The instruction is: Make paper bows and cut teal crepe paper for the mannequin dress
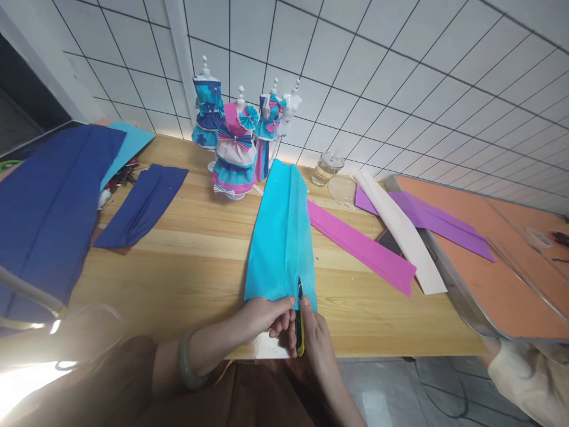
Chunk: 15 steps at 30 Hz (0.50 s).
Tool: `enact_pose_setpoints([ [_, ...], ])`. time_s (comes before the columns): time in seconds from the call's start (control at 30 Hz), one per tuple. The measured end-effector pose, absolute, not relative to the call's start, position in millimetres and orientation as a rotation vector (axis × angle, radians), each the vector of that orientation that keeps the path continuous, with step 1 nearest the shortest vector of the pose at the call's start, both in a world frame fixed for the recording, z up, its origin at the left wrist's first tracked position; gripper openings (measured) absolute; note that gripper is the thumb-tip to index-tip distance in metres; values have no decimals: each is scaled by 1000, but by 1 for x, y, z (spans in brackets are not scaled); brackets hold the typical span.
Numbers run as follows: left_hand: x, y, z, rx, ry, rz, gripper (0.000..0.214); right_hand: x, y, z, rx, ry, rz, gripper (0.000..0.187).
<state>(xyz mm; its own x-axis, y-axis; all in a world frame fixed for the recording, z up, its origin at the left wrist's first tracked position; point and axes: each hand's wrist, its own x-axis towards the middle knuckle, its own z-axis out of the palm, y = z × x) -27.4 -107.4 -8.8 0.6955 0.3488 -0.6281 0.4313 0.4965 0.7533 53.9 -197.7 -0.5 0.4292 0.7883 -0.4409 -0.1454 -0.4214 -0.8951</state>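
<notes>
A long turquoise sheet of crepe paper (278, 231) lies lengthwise across the table in front of me, with a fold line along it. My left hand (271, 314) pinches its near edge between thumb and fingers. In my right hand (316, 332) is a pair of scissors (300, 335) with black and yellow handles. Their dark blade tip points away from me and lies over the near right part of the turquoise paper. The right hand's fingers are closed around the handles, partly hidden.
Small dress forms (235, 148) in paper outfits stand by the tiled wall. A glass (328, 169) is behind the paper. Pink (364, 249), white (404, 234) and purple strips (440, 225) lie rightward, near an orange-topped surface (511, 267). Dark blue sheets (142, 204) lie left. Another person's sleeve (528, 376) shows lower right.
</notes>
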Motion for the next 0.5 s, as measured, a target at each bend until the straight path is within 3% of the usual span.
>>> enact_pose_setpoints([
  [0.5, -29, -107, -14, 1044, 812, -51, 47, 55, -201, 2, -1703, -505, 1192, 66],
])
